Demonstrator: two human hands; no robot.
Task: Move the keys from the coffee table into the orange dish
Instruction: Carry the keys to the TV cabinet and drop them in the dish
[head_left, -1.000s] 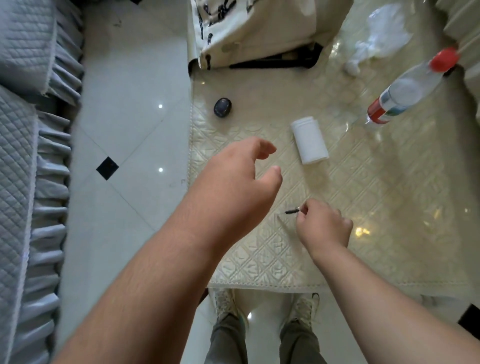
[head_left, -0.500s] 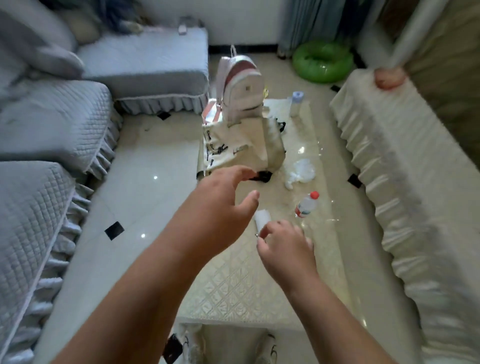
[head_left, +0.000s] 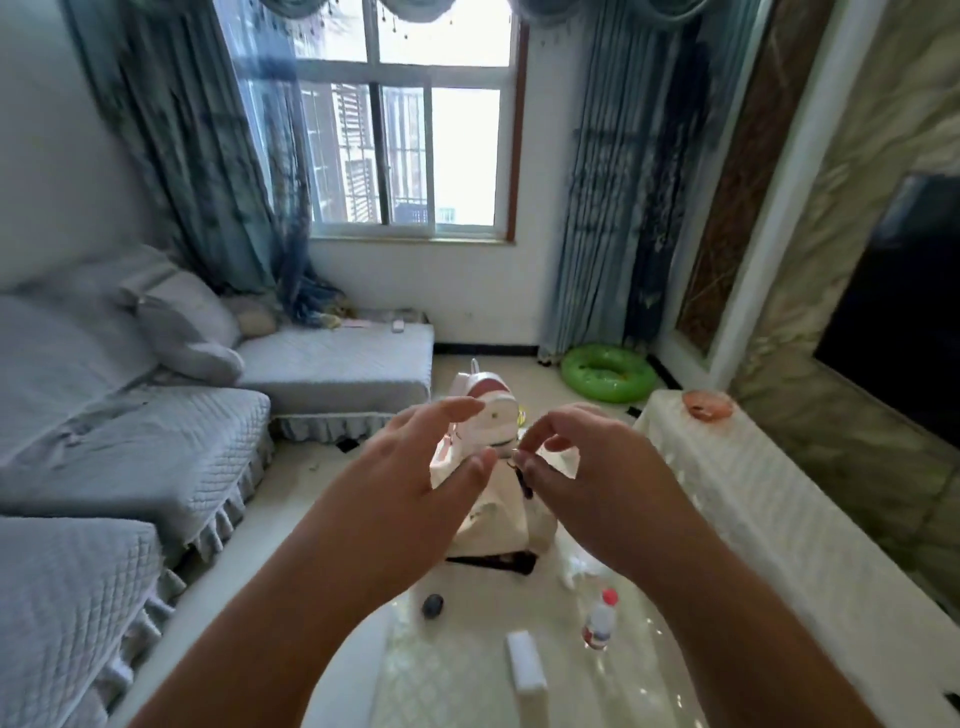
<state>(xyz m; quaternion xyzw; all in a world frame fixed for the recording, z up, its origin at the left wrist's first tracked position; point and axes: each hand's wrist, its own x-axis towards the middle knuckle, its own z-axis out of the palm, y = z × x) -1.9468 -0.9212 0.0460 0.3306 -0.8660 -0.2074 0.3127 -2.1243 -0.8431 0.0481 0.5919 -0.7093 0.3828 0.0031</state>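
Observation:
My right hand (head_left: 597, 478) is raised above the coffee table (head_left: 467, 675) and pinches a small ring with dark keys (head_left: 522, 475) that hang below its fingertips. My left hand (head_left: 415, 483) hovers just left of it, fingers spread and curled, holding nothing. The orange dish (head_left: 707, 404) sits at the far end of a white-covered cabinet (head_left: 779, 519) on the right, well beyond both hands.
On the table lie a white box (head_left: 525, 662), a red-capped bottle (head_left: 600, 618), a dark oval object (head_left: 432, 605) and white bags (head_left: 493, 519) behind my hands. Grey sofas (head_left: 130, 457) line the left. A green swim ring (head_left: 608, 373) lies on the floor by the window.
My view has tilted up from the tabletop to the room. My right hand has lifted the keys off the table to chest height, and my left hand rose alongside it.

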